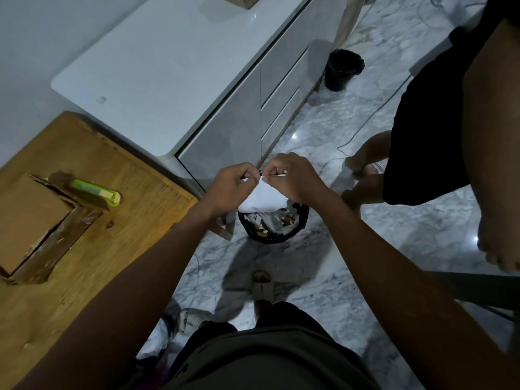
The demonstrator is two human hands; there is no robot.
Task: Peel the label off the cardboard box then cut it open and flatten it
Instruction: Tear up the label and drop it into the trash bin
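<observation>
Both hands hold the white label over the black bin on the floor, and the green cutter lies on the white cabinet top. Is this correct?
Not quite. In the head view the green cutter lies on the wooden table, against the cardboard box, not on the white cabinet top. The rest holds: the left hand and right hand hold the white label over the black bin on the floor.

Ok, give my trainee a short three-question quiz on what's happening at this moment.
1. True or false: the green utility knife lies on the cardboard box.
2. What do the left hand and right hand hold together?
A. the white label
B. a cable
C. a shoe
3. What stands on the floor directly below the hands?

Key:
1. True; it rests across the box's top edge on the wooden table.
2. A.
3. The black waste bin, holding paper scraps.
</observation>
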